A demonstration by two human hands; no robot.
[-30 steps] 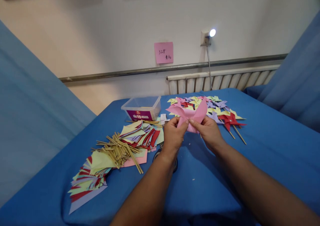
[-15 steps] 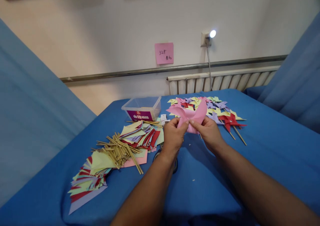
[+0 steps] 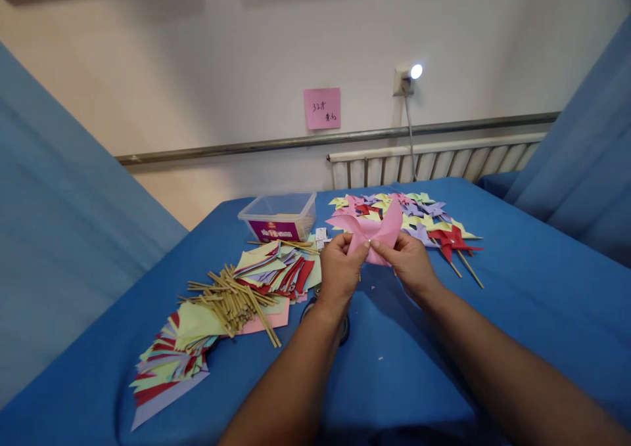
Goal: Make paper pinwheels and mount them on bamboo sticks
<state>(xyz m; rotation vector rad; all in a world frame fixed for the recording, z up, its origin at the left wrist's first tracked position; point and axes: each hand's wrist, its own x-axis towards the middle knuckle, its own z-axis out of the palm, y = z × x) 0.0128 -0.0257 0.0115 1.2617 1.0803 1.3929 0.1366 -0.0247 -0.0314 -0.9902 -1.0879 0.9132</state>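
Observation:
Both my hands hold one pink paper pinwheel (image 3: 371, 228) above the blue table (image 3: 517, 301). My left hand (image 3: 339, 270) pinches its middle from the left, and my right hand (image 3: 410, 265) pinches it from the right with thumb and forefinger. Just behind the pinwheel lies a heap of finished pinwheels (image 3: 419, 219) in yellow, purple, red and pink, some on wooden sticks. To the left of my left hand lie stacks of cut coloured paper (image 3: 279, 270) and a bundle of wooden sticks (image 3: 231, 298).
A clear plastic box (image 3: 279, 215) stands at the back of the table. A second fan of coloured paper (image 3: 167, 360) lies near the front left. Dark scissors (image 3: 345, 324) show partly under my left forearm. A radiator (image 3: 434, 160) and a wall light (image 3: 409, 75) are behind.
My hands and the pink pinwheel stay almost in place; the pinwheel's tips have dropped slightly and the view has shifted a little.

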